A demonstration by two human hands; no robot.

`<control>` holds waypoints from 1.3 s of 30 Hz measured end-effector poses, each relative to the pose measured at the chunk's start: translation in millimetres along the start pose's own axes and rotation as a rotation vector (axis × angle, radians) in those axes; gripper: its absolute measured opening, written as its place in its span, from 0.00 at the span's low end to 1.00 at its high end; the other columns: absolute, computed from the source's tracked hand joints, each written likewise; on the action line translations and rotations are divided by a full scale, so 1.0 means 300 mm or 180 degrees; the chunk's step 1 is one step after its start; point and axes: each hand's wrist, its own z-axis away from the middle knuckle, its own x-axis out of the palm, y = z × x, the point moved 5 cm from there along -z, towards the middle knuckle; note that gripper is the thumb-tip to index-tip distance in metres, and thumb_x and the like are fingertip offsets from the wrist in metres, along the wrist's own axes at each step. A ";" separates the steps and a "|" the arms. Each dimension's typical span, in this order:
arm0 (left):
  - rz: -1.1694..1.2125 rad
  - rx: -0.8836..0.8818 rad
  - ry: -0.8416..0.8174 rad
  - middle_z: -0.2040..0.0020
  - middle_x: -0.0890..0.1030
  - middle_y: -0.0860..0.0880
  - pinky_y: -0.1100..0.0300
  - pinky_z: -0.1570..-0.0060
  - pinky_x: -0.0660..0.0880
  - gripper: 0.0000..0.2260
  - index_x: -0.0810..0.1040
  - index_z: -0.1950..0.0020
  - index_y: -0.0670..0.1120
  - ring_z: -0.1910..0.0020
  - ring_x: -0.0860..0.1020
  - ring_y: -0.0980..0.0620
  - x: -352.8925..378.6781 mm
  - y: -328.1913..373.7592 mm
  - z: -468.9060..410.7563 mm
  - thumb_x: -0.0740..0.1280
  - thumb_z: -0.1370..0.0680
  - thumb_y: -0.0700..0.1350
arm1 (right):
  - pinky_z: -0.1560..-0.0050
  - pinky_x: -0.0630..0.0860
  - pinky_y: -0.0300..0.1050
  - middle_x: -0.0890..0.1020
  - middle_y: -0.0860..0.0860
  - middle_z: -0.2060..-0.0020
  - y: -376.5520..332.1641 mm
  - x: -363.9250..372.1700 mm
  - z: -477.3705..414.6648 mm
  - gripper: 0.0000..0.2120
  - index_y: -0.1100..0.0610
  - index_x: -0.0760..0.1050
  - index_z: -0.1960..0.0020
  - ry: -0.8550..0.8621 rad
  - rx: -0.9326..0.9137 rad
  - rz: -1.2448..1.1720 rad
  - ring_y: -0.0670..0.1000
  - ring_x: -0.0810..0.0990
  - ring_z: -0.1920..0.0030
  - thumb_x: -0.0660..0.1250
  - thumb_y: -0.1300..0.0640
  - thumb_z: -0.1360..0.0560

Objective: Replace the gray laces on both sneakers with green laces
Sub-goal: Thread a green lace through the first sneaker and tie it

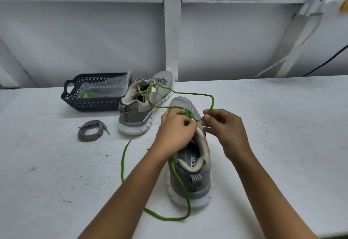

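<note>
- The near sneaker (pixel 190 172) stands mid-surface, heel toward the person and toe pointing away.
- The left hand (pixel 175 129) is curled over its eyelet row, fingertips pinching the green lace (pixel 190 93) at the tongue.
- The right hand (pixel 224 127) pinches the same lace just right of the eyelets, thumb against forefinger.
- From the hands, one loop arcs up and back over the far sneaker (pixel 145 103). The other run trails down the near sneaker's left side and curls on the surface (pixel 282 125) behind the heel.
- The far sneaker (gray laces still in) sits behind and left of the near one, apart from it and touching the dark basket (pixel 71 97).
- A plastic bag (pixel 105 86) with something green inside lies in the basket.
- A loose gray lace (pixel 92 130) lies coiled in front of the basket.
- A white wall (pixel 244 41) bounds the far edge; bare surface stretches right of the hands.
</note>
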 end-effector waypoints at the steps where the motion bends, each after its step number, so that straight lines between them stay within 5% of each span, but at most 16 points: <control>1: 0.0201 -0.0053 0.0008 0.35 0.71 0.50 0.57 0.32 0.60 0.10 0.83 0.55 0.47 0.32 0.64 0.50 0.004 -0.008 -0.003 0.62 0.23 0.45 | 0.61 0.80 0.38 0.81 0.54 0.65 0.010 0.004 0.000 0.09 0.55 0.78 0.58 0.0048 0.0010 -0.0039 0.49 0.81 0.63 0.65 0.68 0.25; 5: 0.0668 -0.0202 0.0059 0.37 0.73 0.52 0.53 0.34 0.66 0.14 0.75 0.69 0.53 0.35 0.69 0.50 0.003 -0.028 -0.004 0.62 0.24 0.41 | 0.60 0.79 0.38 0.82 0.53 0.66 0.041 0.014 -0.001 0.10 0.55 0.78 0.59 0.0237 -0.0012 -0.0085 0.46 0.81 0.65 0.66 0.68 0.25; 9: 0.0919 -0.0252 0.0082 0.40 0.74 0.51 0.55 0.36 0.68 0.11 0.80 0.63 0.45 0.36 0.70 0.51 0.012 -0.047 -0.015 0.62 0.24 0.38 | 0.62 0.77 0.35 0.81 0.51 0.67 0.057 0.017 -0.007 0.10 0.54 0.78 0.59 0.0348 -0.0050 -0.0029 0.42 0.81 0.68 0.66 0.67 0.25; 18: 0.1190 -0.0210 0.0148 0.44 0.73 0.52 0.51 0.35 0.67 0.11 0.80 0.64 0.45 0.38 0.72 0.52 0.023 -0.069 -0.024 0.62 0.24 0.38 | 0.64 0.75 0.32 0.82 0.50 0.67 0.048 0.021 -0.007 0.09 0.54 0.78 0.59 0.0272 -0.0130 0.0069 0.41 0.80 0.68 0.67 0.67 0.26; 26: 0.1176 -0.0181 0.0195 0.41 0.75 0.49 0.55 0.35 0.67 0.11 0.81 0.64 0.44 0.37 0.71 0.51 0.020 -0.068 -0.019 0.63 0.24 0.37 | 0.53 0.78 0.44 0.83 0.47 0.65 0.042 0.022 -0.002 0.08 0.50 0.78 0.60 0.0351 -0.0270 0.0567 0.48 0.82 0.60 0.68 0.62 0.27; 31: 0.1163 -0.0195 0.0188 0.45 0.74 0.51 0.53 0.35 0.67 0.10 0.83 0.60 0.40 0.37 0.71 0.51 0.026 -0.068 -0.021 0.64 0.27 0.43 | 0.57 0.72 0.35 0.81 0.45 0.65 0.024 0.031 0.015 0.02 0.55 0.79 0.58 0.0491 -0.0654 0.1261 0.44 0.79 0.61 0.68 0.60 0.26; 35: 0.1009 -0.0150 0.0213 0.44 0.75 0.50 0.55 0.34 0.65 0.09 0.83 0.58 0.40 0.36 0.70 0.51 0.024 -0.062 -0.020 0.64 0.25 0.41 | 0.56 0.72 0.38 0.83 0.51 0.61 0.016 0.045 0.020 0.03 0.59 0.80 0.56 0.0456 -0.0987 0.1646 0.48 0.79 0.59 0.67 0.63 0.27; 39: 0.0858 -0.0179 0.0241 0.38 0.74 0.49 0.55 0.33 0.64 0.12 0.83 0.54 0.40 0.35 0.69 0.50 0.023 -0.060 -0.020 0.61 0.22 0.41 | 0.58 0.69 0.25 0.81 0.48 0.60 0.017 0.044 0.004 0.05 0.59 0.82 0.52 0.0193 -0.0773 0.1636 0.45 0.79 0.58 0.69 0.61 0.26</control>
